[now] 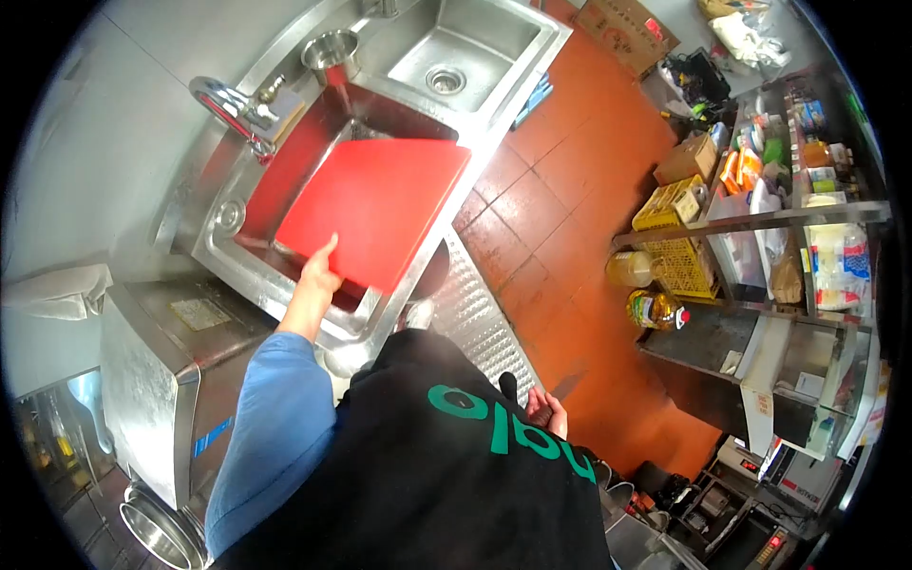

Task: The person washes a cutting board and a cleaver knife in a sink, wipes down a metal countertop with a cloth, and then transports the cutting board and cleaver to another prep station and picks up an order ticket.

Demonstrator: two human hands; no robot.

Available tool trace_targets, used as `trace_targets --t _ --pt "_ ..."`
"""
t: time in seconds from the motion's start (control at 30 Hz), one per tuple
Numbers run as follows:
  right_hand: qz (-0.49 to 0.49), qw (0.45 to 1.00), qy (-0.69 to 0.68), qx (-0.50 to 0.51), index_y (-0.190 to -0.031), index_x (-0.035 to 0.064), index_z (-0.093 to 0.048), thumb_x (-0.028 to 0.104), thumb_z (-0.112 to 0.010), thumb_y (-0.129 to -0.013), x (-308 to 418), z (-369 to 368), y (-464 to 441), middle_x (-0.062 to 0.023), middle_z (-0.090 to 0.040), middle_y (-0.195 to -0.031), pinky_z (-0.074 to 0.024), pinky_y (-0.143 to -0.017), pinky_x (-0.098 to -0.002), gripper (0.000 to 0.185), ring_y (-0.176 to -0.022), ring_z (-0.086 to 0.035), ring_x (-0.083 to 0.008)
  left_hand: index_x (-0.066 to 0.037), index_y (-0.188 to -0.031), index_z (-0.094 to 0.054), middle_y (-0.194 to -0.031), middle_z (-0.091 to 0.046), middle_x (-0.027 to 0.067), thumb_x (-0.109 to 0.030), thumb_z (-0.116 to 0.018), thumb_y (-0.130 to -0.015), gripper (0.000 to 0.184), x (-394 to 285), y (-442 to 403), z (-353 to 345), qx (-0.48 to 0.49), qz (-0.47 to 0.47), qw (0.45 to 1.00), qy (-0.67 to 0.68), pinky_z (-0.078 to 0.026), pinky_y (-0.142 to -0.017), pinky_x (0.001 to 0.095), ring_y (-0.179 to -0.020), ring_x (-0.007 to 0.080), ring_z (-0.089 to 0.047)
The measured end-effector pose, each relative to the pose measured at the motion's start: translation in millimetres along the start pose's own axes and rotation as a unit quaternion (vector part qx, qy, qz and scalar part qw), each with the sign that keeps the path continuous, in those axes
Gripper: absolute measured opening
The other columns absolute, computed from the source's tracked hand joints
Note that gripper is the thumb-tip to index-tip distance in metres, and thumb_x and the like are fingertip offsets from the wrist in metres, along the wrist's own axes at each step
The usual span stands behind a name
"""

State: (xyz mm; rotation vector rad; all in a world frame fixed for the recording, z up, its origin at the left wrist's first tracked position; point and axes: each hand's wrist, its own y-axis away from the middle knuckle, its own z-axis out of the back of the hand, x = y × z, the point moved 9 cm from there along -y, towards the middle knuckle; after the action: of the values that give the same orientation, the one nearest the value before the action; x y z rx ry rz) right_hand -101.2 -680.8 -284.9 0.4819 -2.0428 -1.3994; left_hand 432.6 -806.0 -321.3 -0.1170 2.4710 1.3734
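Note:
A red cutting board (380, 204) lies tilted over the left basin of the steel sink (214, 252), its right corner over the front rim. My left hand (320, 273) grips the board's near edge, thumb on top and the other fingers hidden beneath. Low in the view, beside the black apron (437, 456), my right hand (548, 410) is closed around the dark handle of a knife (568, 384), whose blade points away over the floor. A curved faucet (228, 104) stands behind the basin.
A metal pot (331, 55) sits between the basins. Right of the sink's ribbed drainboard (480, 318) is the red tiled floor (537, 204). Shelves (760, 228) with packages, a yellow crate (684, 256) and an oil bottle (657, 311) stand at the right. A steel cabinet (157, 342) is at left.

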Motion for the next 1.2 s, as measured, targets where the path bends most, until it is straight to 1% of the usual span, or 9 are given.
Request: trace_targets --t 0.33,0.47,0.67,0.7,0.8,0.83,0.97,1.17,1.2 --pt "-0.019 0.997 0.049 -0.048 -0.107 -0.0036 -0.048 0.011 -0.061 -0.083 1.6 13.9 3.9 -0.0106 -0.055 -0.103 -0.0495 -0.073 -0.0226 0.031 -0.091 -0.057 -0.0181 -0.002 -0.116 -0.051 -0.119 -0.056 0.0132 -0.008 -0.066 -0.079 0.041 -30.0 25.1 -42.7 0.053 -0.106 0.993 0.012 -0.043 -0.096 0.0438 -0.111 0.0287 -0.053" --pt "0.026 0.977 0.212 0.012 -0.109 0.0012 -0.052 0.021 -0.064 -0.084 22.4 -60.1 29.0 -0.0040 -0.058 -0.083 -0.0421 -0.053 -0.0216 0.034 -0.062 -0.049 -0.0080 -0.004 -0.115 -0.053 -0.112 -0.058 0.0106 -0.002 -0.068 -0.075 0.043 -4.3 115.7 -58.6 0.055 -0.058 0.996 -0.026 -0.043 -0.095 0.0414 -0.107 0.0262 -0.055" --pt "0.137 0.946 0.088 0.281 -0.119 -0.0021 -0.048 0.062 -0.044 -0.086 70.6 -172.7 71.4 -0.0053 -0.056 -0.079 -0.0399 -0.050 -0.0229 0.072 -0.059 -0.045 -0.0094 -0.003 -0.117 -0.052 -0.114 -0.057 0.0110 -0.001 -0.066 -0.077 0.043 103.6 189.6 -120.5 0.179 -0.021 0.980 -0.081 -0.043 -0.095 0.0397 -0.108 0.0259 -0.054" --pt "0.120 0.909 0.031 0.398 -0.122 -0.0008 -0.046 0.062 -0.042 -0.086 81.9 -170.7 79.9 -0.0073 -0.058 -0.089 -0.0473 -0.062 -0.0270 0.073 -0.071 -0.054 -0.0133 -0.003 -0.118 -0.052 -0.115 -0.057 0.0112 -0.001 -0.065 -0.077 0.043 127.6 198.7 -134.3 0.212 -0.010 0.972 -0.099 -0.043 -0.096 0.0401 -0.109 0.0261 -0.053" --pt "0.292 0.923 -0.004 0.250 -0.125 0.0007 -0.044 0.064 -0.041 -0.085 126.9 -126.7 127.5 -0.0094 -0.057 -0.106 -0.0492 -0.078 -0.0338 0.075 -0.092 -0.058 -0.0193 -0.009 -0.125 -0.047 -0.122 -0.053 0.0055 0.002 -0.064 -0.076 0.053 213.4 223.0 -163.1 0.264 0.085 0.941 -0.196 -0.046 -0.091 0.0317 -0.110 0.0198 -0.053" --pt "0.320 0.906 -0.031 0.275 -0.125 -0.0004 -0.044 0.052 -0.055 -0.085 141.0 -97.6 134.2 -0.0104 -0.055 -0.119 -0.0438 -0.092 -0.0378 0.067 -0.110 -0.053 -0.0253 -0.006 -0.123 -0.049 -0.120 -0.055 0.0077 0.003 -0.063 -0.076 0.050 241.1 232.8 -174.4 0.293 0.082 0.926 -0.224 -0.044 -0.093 0.0348 -0.110 0.0221 -0.054" --pt "0.426 0.894 -0.047 0.134 -0.124 0.0002 -0.045 0.007 -0.063 -0.076 198.5 29.6 183.5 -0.0120 -0.056 -0.117 -0.0449 -0.093 -0.0392 0.052 -0.107 -0.055 -0.0271 -0.004 -0.121 -0.051 -0.117 -0.057 0.0086 0.001 -0.063 -0.076 0.047 379.6 290.9 -209.4 0.428 0.201 0.825 -0.309 -0.044 -0.094 0.0373 -0.109 0.0230 -0.054" --pt "0.476 0.845 -0.240 0.051 -0.121 -0.0017 -0.047 0.004 -0.060 -0.073 235.8 222.8 266.5 -0.0155 -0.058 -0.112 -0.0472 -0.090 -0.0406 0.049 -0.102 -0.057 -0.0297 -0.007 -0.121 -0.051 -0.118 -0.057 0.0058 -0.012 -0.063 -0.084 0.040 563.3 367.4 -230.5 0.550 0.315 0.697 -0.336 -0.043 -0.094 0.0364 -0.110 0.0196 -0.054" --pt "0.497 0.828 -0.260 0.021 -0.120 -0.0021 -0.048 0.005 -0.060 -0.073 238.1 241.3 286.6 -0.0154 -0.058 -0.111 -0.0474 -0.090 -0.0405 0.049 -0.101 -0.058 -0.0296 -0.008 -0.120 -0.051 -0.116 -0.057 0.0050 -0.016 -0.060 -0.087 0.035 592.0 342.8 -227.2 0.527 0.464 0.673 -0.232 -0.043 -0.094 0.0377 -0.108 0.0202 -0.054"
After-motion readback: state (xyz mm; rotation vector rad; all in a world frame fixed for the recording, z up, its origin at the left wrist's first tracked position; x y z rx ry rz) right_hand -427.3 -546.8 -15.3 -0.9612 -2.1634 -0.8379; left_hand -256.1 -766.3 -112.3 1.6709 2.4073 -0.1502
